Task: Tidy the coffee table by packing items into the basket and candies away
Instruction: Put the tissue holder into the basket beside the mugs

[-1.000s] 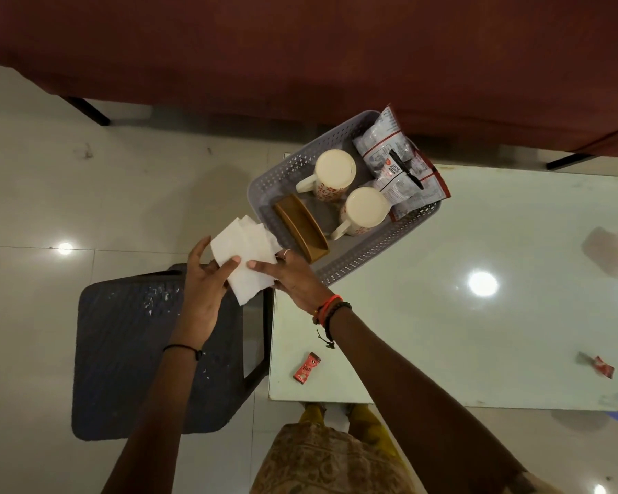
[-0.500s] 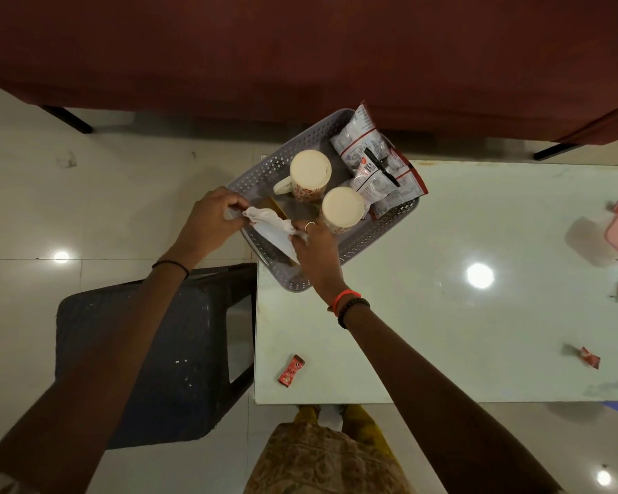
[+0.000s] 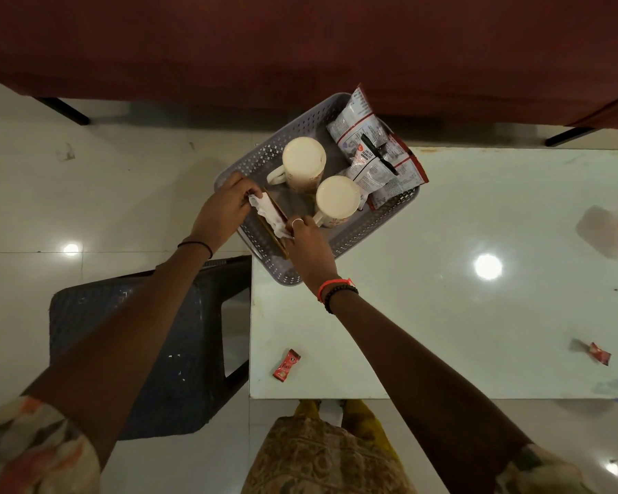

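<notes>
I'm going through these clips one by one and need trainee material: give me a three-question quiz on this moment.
1. True or false: both mugs stand inside the grey basket.
2. What are the left hand and right hand pressing into the brown holder?
A) white tissues
B) a snack packet
C) a candy
3. Fill in: the red candy nearest the person lies on the ____.

Key
1. True.
2. A: white tissues, held at both ends.
3. Table, near its front left corner.
</notes>
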Available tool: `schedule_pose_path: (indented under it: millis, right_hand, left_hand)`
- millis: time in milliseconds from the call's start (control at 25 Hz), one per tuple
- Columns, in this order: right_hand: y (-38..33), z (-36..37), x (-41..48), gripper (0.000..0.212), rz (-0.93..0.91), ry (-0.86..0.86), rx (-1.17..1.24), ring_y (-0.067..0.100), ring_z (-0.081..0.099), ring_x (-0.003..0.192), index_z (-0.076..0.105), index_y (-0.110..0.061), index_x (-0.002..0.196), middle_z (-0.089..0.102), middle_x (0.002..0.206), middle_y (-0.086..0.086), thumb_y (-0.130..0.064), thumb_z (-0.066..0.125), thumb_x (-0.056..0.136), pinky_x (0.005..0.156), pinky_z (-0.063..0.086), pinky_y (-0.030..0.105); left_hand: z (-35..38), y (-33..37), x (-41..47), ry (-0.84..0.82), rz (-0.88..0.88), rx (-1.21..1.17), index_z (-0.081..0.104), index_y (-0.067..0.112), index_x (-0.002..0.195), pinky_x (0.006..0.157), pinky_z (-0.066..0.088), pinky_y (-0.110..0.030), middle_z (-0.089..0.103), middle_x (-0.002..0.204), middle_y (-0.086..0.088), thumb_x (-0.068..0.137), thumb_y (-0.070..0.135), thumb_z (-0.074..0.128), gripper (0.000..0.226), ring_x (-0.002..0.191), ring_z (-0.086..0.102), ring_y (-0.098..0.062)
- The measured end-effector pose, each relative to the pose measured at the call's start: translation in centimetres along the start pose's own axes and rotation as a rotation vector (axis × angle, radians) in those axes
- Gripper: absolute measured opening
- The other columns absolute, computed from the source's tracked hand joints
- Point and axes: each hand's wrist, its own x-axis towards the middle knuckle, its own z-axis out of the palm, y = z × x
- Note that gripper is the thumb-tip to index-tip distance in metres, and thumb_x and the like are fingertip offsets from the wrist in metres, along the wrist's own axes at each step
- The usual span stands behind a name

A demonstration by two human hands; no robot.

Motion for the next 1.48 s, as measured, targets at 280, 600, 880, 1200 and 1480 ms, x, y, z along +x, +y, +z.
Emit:
schedule_pose_path:
  millis: [280, 600, 880, 1200, 1480]
  right_hand:
    - [0.8, -0.4, 0.2, 0.022, -0.056, -0.041, -0.019, 0.031, 0.062, 0.095, 0.061, 0.0, 0.105, 0.062, 0.109, 0.018, -0.011, 0.063, 0.086, 0.08, 0.052, 0.035]
    - [3.6, -5.8, 2.3, 0.016, 0.01, 0.124, 0.129, 0.025, 0.064, 0.098, 0.065, -0.003, 0.102, 0.066, 0.11, 0.015, -0.01, 0.054, 0.093, 0.085, 0.055, 0.032]
    - [9.0, -15.8, 10.3, 0.021, 0.146, 0.471, 0.182, 0.023, 0.065, 0.097, 0.065, -0.001, 0.103, 0.07, 0.106, 0.015, -0.005, 0.049, 0.091, 0.081, 0.049, 0.022]
    - [11.3, -16.9, 15.1, 0.042, 0.337, -0.052, 0.053, 0.018, 0.047, 0.068, 0.042, -0.016, 0.061, 0.05, 0.071, 0.007, -0.026, 0.037, 0.102, 0.067, 0.037, 0.026]
    - [11.8, -16.8, 15.5, 0.039, 0.378, 0.009, 0.089, 0.011, 0.043, 0.065, 0.039, -0.022, 0.06, 0.04, 0.066, -0.007, -0.023, 0.038, 0.1, 0.078, 0.035, 0.027]
  left_hand:
    - [0.4, -0.4, 0.8, 0.047, -0.048, 0.182, 0.058, 0.01, 0.111, 0.091, 0.044, -0.044, 0.049, 0.126, -0.015, 0.089, 0.01, 0.051, 0.024, 0.109, 0.055, -0.032]
    - [2.9, 1.3, -2.1, 0.478, -0.57, -0.452, 0.045, 0.002, 0.126, 0.107, 0.04, -0.036, 0.042, 0.133, -0.018, 0.088, 0.008, 0.054, 0.04, 0.12, 0.047, -0.026]
    - [6.8, 5.1, -4.4, 0.463, -0.97, -1.042, 0.044, 0.001, 0.126, 0.093, 0.047, -0.039, 0.056, 0.122, -0.017, 0.092, 0.017, 0.05, 0.038, 0.11, 0.056, -0.031]
    - [7.5, 5.0, -4.1, 0.417, -0.999, -1.068, 0.047, 0.002, 0.122, 0.091, 0.05, -0.037, 0.058, 0.12, -0.016, 0.091, 0.004, 0.047, 0.032, 0.109, 0.057, -0.028]
    - [7.1, 3.4, -3.1, 0.379, -1.146, -1.06, 0.056, -0.004, 0.114, 0.089, 0.049, -0.038, 0.062, 0.108, -0.02, 0.087, -0.005, 0.049, 0.028, 0.102, 0.06, -0.032]
